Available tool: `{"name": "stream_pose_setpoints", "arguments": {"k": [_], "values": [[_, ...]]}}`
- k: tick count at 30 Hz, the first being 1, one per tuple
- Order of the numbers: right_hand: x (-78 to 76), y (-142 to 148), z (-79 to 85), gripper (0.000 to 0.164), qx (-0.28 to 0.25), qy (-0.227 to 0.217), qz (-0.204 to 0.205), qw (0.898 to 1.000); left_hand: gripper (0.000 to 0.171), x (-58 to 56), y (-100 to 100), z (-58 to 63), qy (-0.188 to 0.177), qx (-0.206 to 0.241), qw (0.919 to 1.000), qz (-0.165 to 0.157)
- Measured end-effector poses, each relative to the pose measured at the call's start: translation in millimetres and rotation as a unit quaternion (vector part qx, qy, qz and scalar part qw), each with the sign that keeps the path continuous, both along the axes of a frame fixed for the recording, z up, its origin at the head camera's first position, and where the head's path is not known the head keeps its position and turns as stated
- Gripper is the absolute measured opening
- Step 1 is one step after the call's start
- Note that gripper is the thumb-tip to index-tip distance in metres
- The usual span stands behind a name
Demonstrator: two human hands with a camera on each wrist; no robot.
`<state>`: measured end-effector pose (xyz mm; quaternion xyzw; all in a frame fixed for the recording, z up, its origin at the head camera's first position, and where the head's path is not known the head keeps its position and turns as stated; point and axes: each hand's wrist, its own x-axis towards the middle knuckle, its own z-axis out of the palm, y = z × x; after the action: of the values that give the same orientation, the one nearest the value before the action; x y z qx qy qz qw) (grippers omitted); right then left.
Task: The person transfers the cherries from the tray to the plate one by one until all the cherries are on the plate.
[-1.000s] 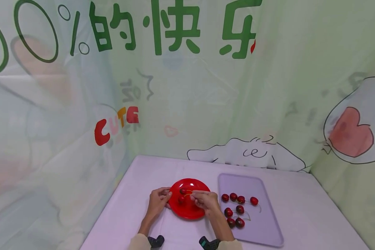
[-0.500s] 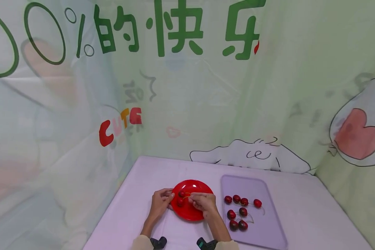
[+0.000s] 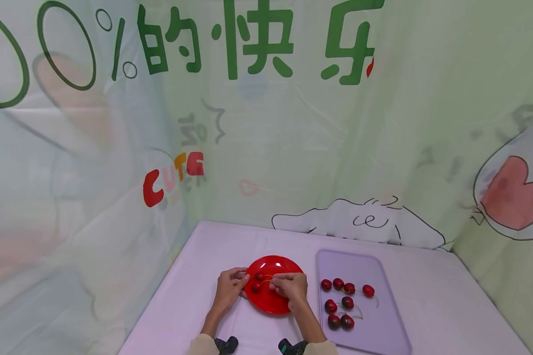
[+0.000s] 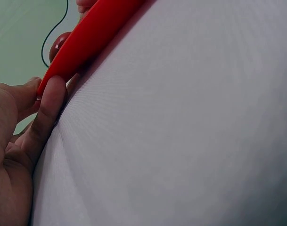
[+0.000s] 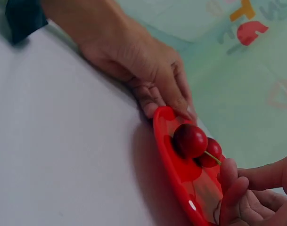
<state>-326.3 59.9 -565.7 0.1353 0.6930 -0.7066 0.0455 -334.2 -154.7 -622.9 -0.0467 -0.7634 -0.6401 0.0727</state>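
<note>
My left hand (image 3: 228,288) grips the left rim of a round red plate (image 3: 268,304), thumb above and fingers beneath, as the left wrist view shows. Two dark red cherries sit at the plate's left part: a far cherry (image 3: 259,276) and a near cherry (image 3: 256,287). My right hand (image 3: 292,288) is over the plate's right side. In the right wrist view, its thumb and finger pinch the thin green stem of a cherry (image 5: 190,141); the other cherry (image 5: 211,153) is partly hidden behind. Whether the pinched cherry touches the plate, I cannot tell.
To the right of the plate lies a pale purple tray (image 3: 373,330) with several stemmed cherries (image 3: 347,322) on its left half. A lilac cloth covers the table (image 3: 431,296). Printed curtains (image 3: 293,148) stand behind and at the sides.
The head view has turned slightly left, so everything sits further right. Over the plate, the right hand and both cherries have shifted a little to the left. The left hand keeps its hold.
</note>
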Motion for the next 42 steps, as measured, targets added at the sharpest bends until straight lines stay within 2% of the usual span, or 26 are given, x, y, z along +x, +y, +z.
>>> {"name": "stream_pose_setpoints", "arguments": {"k": [6, 14, 19, 25, 28, 34, 42], "values": [[0.9, -7, 3.0, 0.020, 0.086, 0.056, -0.011, 0.995, 0.035, 0.6, 1, 0.6, 0.003, -0.008, 0.9999, 0.006], [-0.3, -14, 3.9, 0.010, 0.168, 0.085, -0.017, 0.982, 0.034, 0.9, 0, 2.3, 0.005, -0.002, 1.0000, 0.002], [-0.7, -12, 4.9, 0.008, 0.184, 0.087, -0.012, 0.979, 0.035, -2.6, 1, -2.1, 0.009, -0.012, 0.9999, 0.004], [-15.4, -6, -13.6, 0.009, 0.188, 0.077, -0.005, 0.979, 0.036, -4.1, 4, -4.5, -0.003, -0.023, 0.9997, 0.006], [-19.4, -5, -17.5, 0.009, 0.200, 0.078, 0.005, 0.977, 0.035, -4.8, 3, -4.1, -0.001, -0.023, 0.9997, 0.004], [-11.8, -9, -4.8, 0.009, 0.220, 0.065, 0.013, 0.973, 0.035, -3.8, 2, -3.0, -0.007, -0.028, 0.9996, 0.002], [-1.6, -15, 11.0, 0.010, 0.228, 0.061, 0.010, 0.972, 0.035, -4.4, -3, -8.1, 0.001, -0.029, 0.9996, 0.006]]}}
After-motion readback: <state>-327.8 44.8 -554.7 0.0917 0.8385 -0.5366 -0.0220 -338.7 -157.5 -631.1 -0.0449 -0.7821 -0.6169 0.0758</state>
